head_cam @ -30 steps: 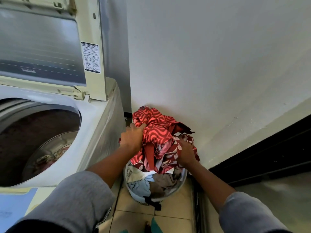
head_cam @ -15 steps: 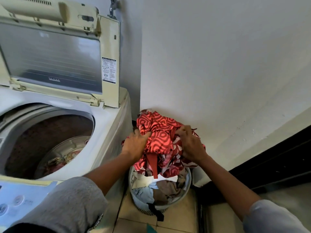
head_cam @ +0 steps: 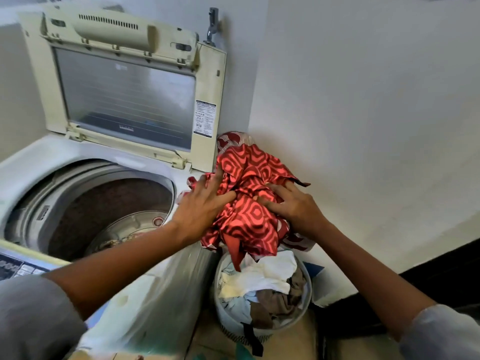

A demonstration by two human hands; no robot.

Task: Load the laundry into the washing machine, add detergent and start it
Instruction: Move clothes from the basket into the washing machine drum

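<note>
a: biggest thing in shot, the washer point(head_cam: 52, 154), a top-loader filling the left side, lid point(head_cam: 124, 100) tipped up and back against the wall point(head_cam: 363, 113).
b: and the drum point(head_cam: 109, 203) wide open under it, a few clothes point(head_cam: 122, 239) lying at the bottom.
a: down on the floor point(head_cam: 298, 344), the basket point(head_cam: 230, 319), tight against the washer's right side and close to the wall, heaped with laundry point(head_cam: 262, 279): white, pale blue, brown.
b: now the cloth point(head_cam: 249, 211), red with a paler swirl print, bunched into a bundle. it's up in the air, above the basket's far rim and just at the washer's right edge, near the back right corner by the lid hinge. one red tail hangs down over the heap.
a: left hand point(head_cam: 202, 206) on the bundle's left side, fingers spread and nearly straight, pressed flat into the fabric, not wrapped round it.
b: right hand point(head_cam: 293, 206) on the other side, fingers spread too, but the tips sink into the folds and the thumb tucks under. that one has a clutch of cloth.
a: so the bundle is squeezed between the two.
b: small stuff: panel point(head_cam: 15, 266) at the washer's front left edge, a sticker point(head_cam: 205, 118) on the lid's right frame, a tap point(head_cam: 213, 22) on the wall above the lid.
</note>
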